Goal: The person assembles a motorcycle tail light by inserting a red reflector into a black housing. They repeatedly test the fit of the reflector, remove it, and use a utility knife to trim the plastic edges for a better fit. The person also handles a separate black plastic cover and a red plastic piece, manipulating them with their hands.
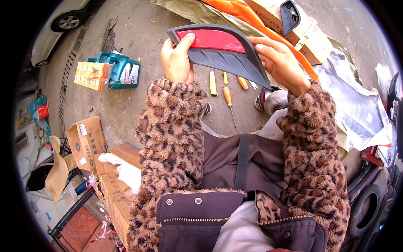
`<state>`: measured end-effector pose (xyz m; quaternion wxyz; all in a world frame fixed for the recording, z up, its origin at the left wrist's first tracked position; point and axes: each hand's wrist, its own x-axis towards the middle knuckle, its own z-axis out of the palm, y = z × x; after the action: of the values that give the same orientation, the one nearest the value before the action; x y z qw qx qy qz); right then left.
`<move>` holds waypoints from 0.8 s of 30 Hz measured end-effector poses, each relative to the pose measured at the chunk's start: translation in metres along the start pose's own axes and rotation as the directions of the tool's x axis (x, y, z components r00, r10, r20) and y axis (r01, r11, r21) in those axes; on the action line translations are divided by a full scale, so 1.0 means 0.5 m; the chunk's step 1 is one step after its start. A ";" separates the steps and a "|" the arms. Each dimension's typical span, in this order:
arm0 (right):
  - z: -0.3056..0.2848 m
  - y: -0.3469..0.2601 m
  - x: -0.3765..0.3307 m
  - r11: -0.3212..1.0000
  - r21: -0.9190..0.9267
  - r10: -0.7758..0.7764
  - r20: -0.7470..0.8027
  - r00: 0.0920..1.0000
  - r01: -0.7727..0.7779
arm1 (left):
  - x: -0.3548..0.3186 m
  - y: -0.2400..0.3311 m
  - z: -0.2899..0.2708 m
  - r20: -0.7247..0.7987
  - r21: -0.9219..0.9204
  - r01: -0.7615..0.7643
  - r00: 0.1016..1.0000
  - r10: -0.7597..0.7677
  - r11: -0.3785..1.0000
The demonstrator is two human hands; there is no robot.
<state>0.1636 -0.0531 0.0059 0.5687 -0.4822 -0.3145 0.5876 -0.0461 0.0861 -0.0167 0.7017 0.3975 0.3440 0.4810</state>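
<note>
A dark plastic car trim piece [228,62] with a red reflector [212,40] set in it is held up in front of me. My left hand [178,59] grips its left end, the thumb pressed on the reflector's left corner and the fingers mostly hidden behind. At the right edge my right hand [280,63] holds it between thumb and fingers, partly hidden by the piece. Below it on the ground lie a yellow utility knife [213,85], a screwdriver [227,96] with a yellow-orange handle, and an orange-handled tool [242,82].
Teal jugs [126,72] and an orange-and-white package [90,75] stand at the left. Opened cardboard boxes [90,143] are nearer me. A dark trim part [289,17] rests on a long carton [312,46] at the far right, beside clear plastic wrapping [357,98]. A car [58,25] is at far left.
</note>
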 end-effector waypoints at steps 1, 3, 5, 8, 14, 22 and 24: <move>0.000 0.000 0.000 1.000 -0.006 0.006 -0.005 1.000 -0.006 | -0.001 0.001 0.002 0.002 -0.001 0.007 1.000 -0.007 1.000; -0.003 0.007 0.001 1.000 -0.027 0.002 -0.020 1.000 -0.003 | -0.001 -0.003 0.003 0.005 -0.002 0.017 1.000 -0.017 1.000; -0.005 0.011 0.002 0.992 -0.120 0.027 -0.058 0.998 -0.034 | 0.001 -0.008 0.002 0.004 0.002 0.021 1.000 -0.021 1.000; -0.005 0.014 0.003 0.950 -0.304 0.037 -0.116 0.993 -0.071 | -0.004 -0.012 0.008 0.031 -0.007 0.021 0.999 -0.021 1.000; 0.036 0.001 -0.009 0.813 -0.579 -0.148 -0.104 0.983 0.061 | -0.014 -0.020 0.020 0.149 -0.055 -0.042 0.988 0.050 0.998; 0.036 0.008 -0.014 0.813 -0.569 -0.225 -0.107 0.968 0.126 | -0.022 -0.007 0.031 0.142 -0.046 -0.122 0.982 0.127 0.991; 0.035 0.012 -0.018 0.806 -0.578 -0.243 -0.126 0.962 0.128 | -0.025 -0.007 0.038 0.146 -0.051 -0.131 0.980 0.137 0.990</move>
<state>0.1443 -0.0594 0.0083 0.4831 -0.6504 -0.4630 0.3595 -0.0319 0.0693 -0.0102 0.6994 0.4402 0.2530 0.5030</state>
